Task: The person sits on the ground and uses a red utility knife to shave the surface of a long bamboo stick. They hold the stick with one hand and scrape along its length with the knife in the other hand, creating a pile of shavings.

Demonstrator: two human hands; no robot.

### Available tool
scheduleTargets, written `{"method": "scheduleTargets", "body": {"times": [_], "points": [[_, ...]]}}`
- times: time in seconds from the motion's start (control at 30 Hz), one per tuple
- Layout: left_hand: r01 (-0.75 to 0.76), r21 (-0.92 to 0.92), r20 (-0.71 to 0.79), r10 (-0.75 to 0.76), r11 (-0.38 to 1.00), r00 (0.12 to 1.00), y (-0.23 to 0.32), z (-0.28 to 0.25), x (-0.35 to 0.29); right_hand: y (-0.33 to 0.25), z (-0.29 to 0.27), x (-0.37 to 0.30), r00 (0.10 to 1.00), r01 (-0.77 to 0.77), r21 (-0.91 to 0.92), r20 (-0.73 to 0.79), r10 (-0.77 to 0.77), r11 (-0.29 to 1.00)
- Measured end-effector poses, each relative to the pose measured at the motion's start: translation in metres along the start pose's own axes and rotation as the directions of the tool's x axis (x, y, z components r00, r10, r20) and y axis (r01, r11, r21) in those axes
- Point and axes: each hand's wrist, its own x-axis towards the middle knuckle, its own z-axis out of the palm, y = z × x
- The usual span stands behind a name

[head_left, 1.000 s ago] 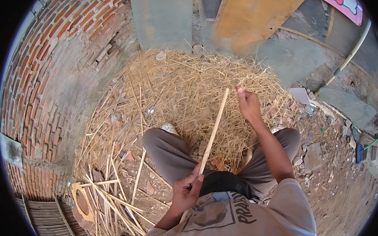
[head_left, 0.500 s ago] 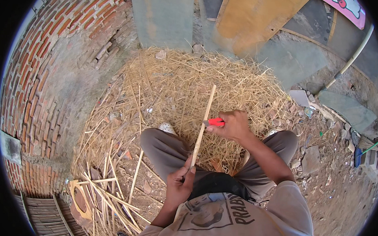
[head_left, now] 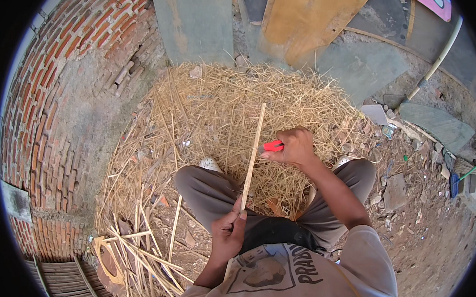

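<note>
Upright in front of me stands a long pale bamboo strip (head_left: 255,149), slightly tilted with its top to the right. My left hand (head_left: 229,225) is closed round its lower end, above my lap. My right hand (head_left: 295,147) grips a red-handled cutter knife (head_left: 273,146), just right of the strip at about its middle. The knife's blade hardly shows, so I cannot tell whether it touches the strip. Thin shavings (head_left: 240,106) lie in a wide heap beyond and under the strip, between my bent knees.
More bamboo strips (head_left: 143,261) lie in a loose pile at my left, beside a flat tan piece with a cut-out (head_left: 108,259). A brick wall (head_left: 47,140) rises on the left. Flat boards (head_left: 195,27) lean at the back. Rubble (head_left: 395,192) covers ground on the right.
The knife has come slightly nearer to me, and its grey blade no longer shows clearly. The view has shifted a little. Both hands keep their holds.
</note>
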Motion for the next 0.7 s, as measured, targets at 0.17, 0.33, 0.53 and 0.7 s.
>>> {"method": "scheduleTargets", "body": {"times": [0.17, 0.33, 0.53, 0.7], "points": [[-0.005, -0.026, -0.019, 0.004, 1.000, 1.000, 0.001, 0.000, -0.007, 0.002, 0.003, -0.001, 0.999, 0.035, -0.001, -0.030, -0.035, 0.999], [0.017, -0.026, 0.035, -0.016, 1.000, 0.999, 0.006, -0.001, -0.021, 0.016, 0.006, 0.000, 0.982, -0.191, -0.001, 0.014, 0.191, 0.982], [0.059, -0.073, 0.068, -0.054, 0.996, 0.996, 0.007, -0.001, -0.035, 0.036, -0.011, 0.009, 0.969, -0.243, -0.120, -0.076, 0.235, 0.963], [0.033, -0.024, 0.067, -0.031, 0.999, 0.997, 0.008, -0.002, -0.044, 0.051, -0.022, 0.019, 0.835, -0.549, 0.003, 0.037, 0.549, 0.836]]}}
